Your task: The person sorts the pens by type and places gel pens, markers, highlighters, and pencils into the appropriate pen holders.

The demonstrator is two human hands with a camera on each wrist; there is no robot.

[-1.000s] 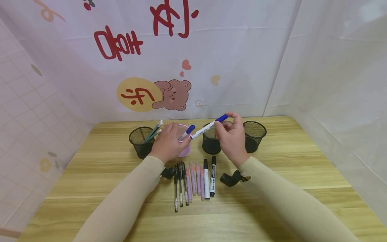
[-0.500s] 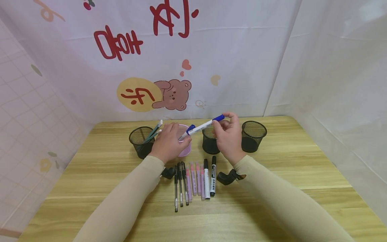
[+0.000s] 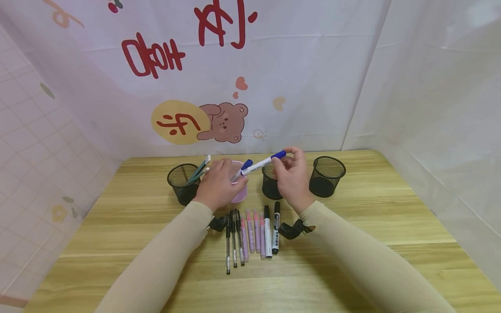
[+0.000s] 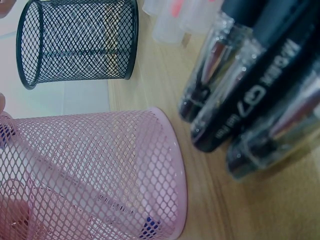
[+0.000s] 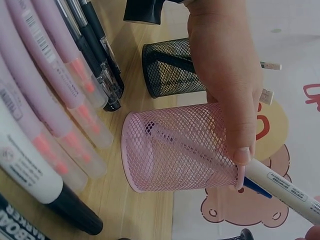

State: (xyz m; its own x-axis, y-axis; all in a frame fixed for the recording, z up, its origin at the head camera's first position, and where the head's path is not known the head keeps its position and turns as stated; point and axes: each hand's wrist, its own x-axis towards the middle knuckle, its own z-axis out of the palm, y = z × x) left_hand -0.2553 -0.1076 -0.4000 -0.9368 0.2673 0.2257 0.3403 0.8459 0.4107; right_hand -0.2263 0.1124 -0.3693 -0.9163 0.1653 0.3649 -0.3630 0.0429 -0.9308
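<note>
My left hand [image 3: 216, 184] holds a pink mesh pen cup [image 3: 239, 194], its thumb at the rim in the right wrist view. Inside the cup leans a blue-capped white marker [image 5: 187, 146], cap poking out above the rim. A second blue-capped white marker [image 3: 258, 165] is pinched near its cap between the thumb and fingers of my right hand [image 3: 295, 180]. This marker slants, with its lower end at the cup's mouth beside the left thumb. Whether that end is past the rim is hard to tell.
Black mesh cups stand on both sides: one with green pencils [image 3: 195, 174] at left, one behind my right hand [image 3: 271, 189], one at right [image 3: 328, 176]. In front lie black gel pens [image 3: 234, 239], pink highlighters [image 3: 252, 232] and two black-capped markers [image 3: 272, 230].
My right hand has moved left with its marker, bringing the marker's lower end to the pink cup's mouth. The left hand and the cup have stayed in place.
</note>
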